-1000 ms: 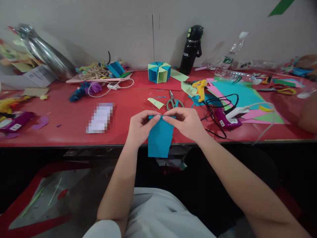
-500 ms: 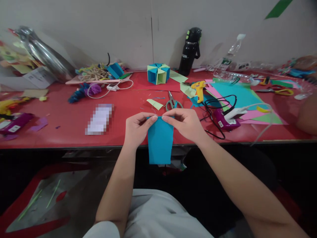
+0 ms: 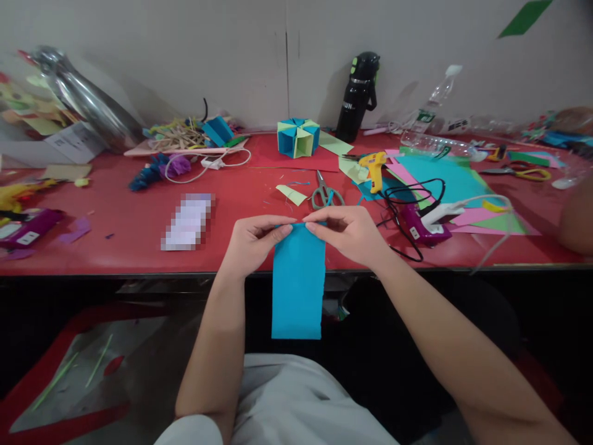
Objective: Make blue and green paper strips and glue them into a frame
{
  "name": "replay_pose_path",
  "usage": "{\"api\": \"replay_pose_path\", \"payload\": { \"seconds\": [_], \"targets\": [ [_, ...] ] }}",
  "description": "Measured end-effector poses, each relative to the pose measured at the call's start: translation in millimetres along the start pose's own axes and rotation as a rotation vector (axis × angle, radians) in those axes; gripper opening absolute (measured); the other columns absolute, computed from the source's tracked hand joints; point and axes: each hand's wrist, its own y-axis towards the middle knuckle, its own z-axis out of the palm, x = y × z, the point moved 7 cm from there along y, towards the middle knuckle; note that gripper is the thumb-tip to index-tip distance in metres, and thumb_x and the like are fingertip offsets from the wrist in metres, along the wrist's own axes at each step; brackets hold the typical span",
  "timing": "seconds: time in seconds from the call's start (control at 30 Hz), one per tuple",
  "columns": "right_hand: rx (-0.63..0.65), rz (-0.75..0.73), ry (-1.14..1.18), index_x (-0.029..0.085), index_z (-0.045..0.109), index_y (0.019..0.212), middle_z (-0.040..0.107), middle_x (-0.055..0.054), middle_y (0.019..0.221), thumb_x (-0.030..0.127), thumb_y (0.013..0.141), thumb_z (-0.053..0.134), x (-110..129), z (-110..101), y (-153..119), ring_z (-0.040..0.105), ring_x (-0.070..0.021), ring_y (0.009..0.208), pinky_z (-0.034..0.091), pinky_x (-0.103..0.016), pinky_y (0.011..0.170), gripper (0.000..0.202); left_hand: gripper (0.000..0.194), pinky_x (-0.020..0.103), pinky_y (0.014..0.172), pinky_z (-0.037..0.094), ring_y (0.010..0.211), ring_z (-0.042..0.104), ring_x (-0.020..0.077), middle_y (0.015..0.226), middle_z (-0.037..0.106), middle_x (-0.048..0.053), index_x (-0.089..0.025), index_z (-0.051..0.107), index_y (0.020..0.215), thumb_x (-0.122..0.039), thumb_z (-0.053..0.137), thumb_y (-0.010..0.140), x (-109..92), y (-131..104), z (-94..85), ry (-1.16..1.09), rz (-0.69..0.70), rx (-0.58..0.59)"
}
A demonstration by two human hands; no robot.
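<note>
A rectangular piece of blue paper (image 3: 298,284) hangs down past the table's front edge, its right side a little ragged. My left hand (image 3: 257,242) pinches its top edge between thumb and fingers. Close beside it, my right hand (image 3: 345,233) pinches the same edge, the fingertips of both hands nearly meeting. Beyond my hands lie grey-handled scissors (image 3: 327,193) and a pale green paper scrap (image 3: 291,194). Farther back stands a ring-shaped blue and pale green folded-paper piece (image 3: 299,138).
On the red table (image 3: 115,216), a yellow glue gun (image 3: 374,168) and purple power strip (image 3: 424,227) with cables lie at right, near coloured sheets (image 3: 447,179). A black bottle (image 3: 356,99) stands behind. At left are a blurred-out white rectangle (image 3: 189,222) and a steel jug (image 3: 88,93).
The blue paper now hangs lower and shows more of its length, its bottom edge nearer to me. Both hands still pinch its top edge, at nearly the same spot.
</note>
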Motion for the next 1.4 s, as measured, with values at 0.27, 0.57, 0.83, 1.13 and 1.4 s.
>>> {"api": "replay_pose_path", "payload": {
  "seconds": [0.27,0.57,0.83,1.13,1.4],
  "targets": [
    [0.018,-0.015,-0.024,0.022,0.081,0.097,0.078,-0.004,0.093,0.031,0.088,0.072,2.5,-0.7,-1.9,0.070,-0.0179,0.080,0.057,-0.030,0.070,0.015,0.021,0.033,0.074,0.064,0.087,0.077,0.0245,0.094,0.082,0.008,-0.022,0.084,0.097,-0.033,0.085,0.079,-2.0,-2.5,2.6,-0.077,-0.040,0.030],
    [0.006,0.008,0.013,0.023,0.080,0.094,0.079,-0.004,0.093,0.038,0.090,0.073,0.8,3.0,-0.3,0.071,-0.0187,0.083,0.056,-0.031,0.074,0.017,0.019,0.032,0.072,0.063,0.085,0.076,0.0235,0.096,0.082,0.008,-0.022,0.084,0.095,-0.031,0.084,0.079,-6.5,-3.6,4.0,-0.068,-0.021,0.032],
    [-0.067,-0.006,0.028,0.021,0.078,0.093,0.078,-0.004,0.091,0.034,0.089,0.075,-3.8,6.3,-1.3,0.070,-0.0177,0.081,0.054,-0.030,0.071,0.014,0.022,0.032,0.075,0.062,0.084,0.075,0.0227,0.089,0.081,0.008,-0.019,0.082,0.088,-0.035,0.088,0.074,0.5,0.3,7.7,-0.101,-0.071,-0.041],
    [-0.042,0.006,0.034,0.020,0.079,0.097,0.079,-0.004,0.095,0.036,0.088,0.077,-4.1,5.8,-1.5,0.072,-0.0184,0.084,0.055,-0.029,0.074,0.018,0.021,0.029,0.073,0.059,0.081,0.073,0.0196,0.088,0.080,0.006,-0.018,0.079,0.090,-0.037,0.083,0.080,-3.2,2.0,6.9,-0.018,0.009,-0.024],
    [-0.069,0.033,0.102,0.019,0.079,0.094,0.079,-0.005,0.091,0.033,0.085,0.078,-10.8,7.1,-1.2,0.070,-0.0179,0.079,0.054,-0.029,0.070,0.016,0.019,0.028,0.077,0.058,0.087,0.073,0.0188,0.093,0.080,0.005,-0.020,0.080,0.098,-0.035,0.072,0.091,-11.1,2.0,8.8,0.199,0.097,-0.008]
  ]
}}
